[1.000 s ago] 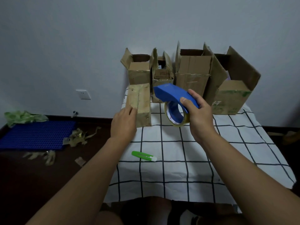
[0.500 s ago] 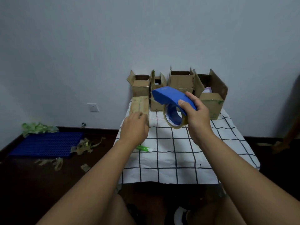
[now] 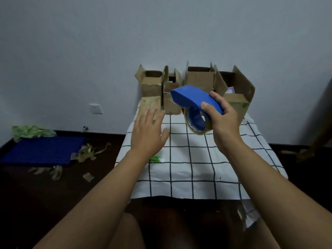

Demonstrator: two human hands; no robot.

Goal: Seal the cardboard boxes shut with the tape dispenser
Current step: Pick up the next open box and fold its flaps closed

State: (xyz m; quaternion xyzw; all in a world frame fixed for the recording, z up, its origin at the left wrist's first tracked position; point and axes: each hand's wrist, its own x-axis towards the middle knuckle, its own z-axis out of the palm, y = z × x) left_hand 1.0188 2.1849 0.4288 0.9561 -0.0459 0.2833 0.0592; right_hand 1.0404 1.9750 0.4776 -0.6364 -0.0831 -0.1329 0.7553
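Observation:
My right hand [image 3: 223, 119] grips a blue tape dispenser [image 3: 193, 99] with a roll of clear tape under it, held in the air above the table. My left hand [image 3: 148, 133] is open, fingers spread, just in front of a small closed cardboard box [image 3: 150, 104] at the table's far left. Behind it, along the wall, stand several cardboard boxes with their flaps up: a small one [image 3: 151, 85], a narrow one [image 3: 171, 101], a taller one [image 3: 199, 80] and a large one [image 3: 237, 99] at the right.
The table [image 3: 188, 168] has a white cloth with a black grid. A green and white utility knife [image 3: 157, 159] lies near its left edge, partly behind my left forearm. On the dark floor at left are a blue mat [image 3: 41, 150] and tape scraps [image 3: 86, 153].
My left hand has let go of the small closed box and opened, drawing back toward me. The view has pulled back from the table. The dispenser stays in my right hand.

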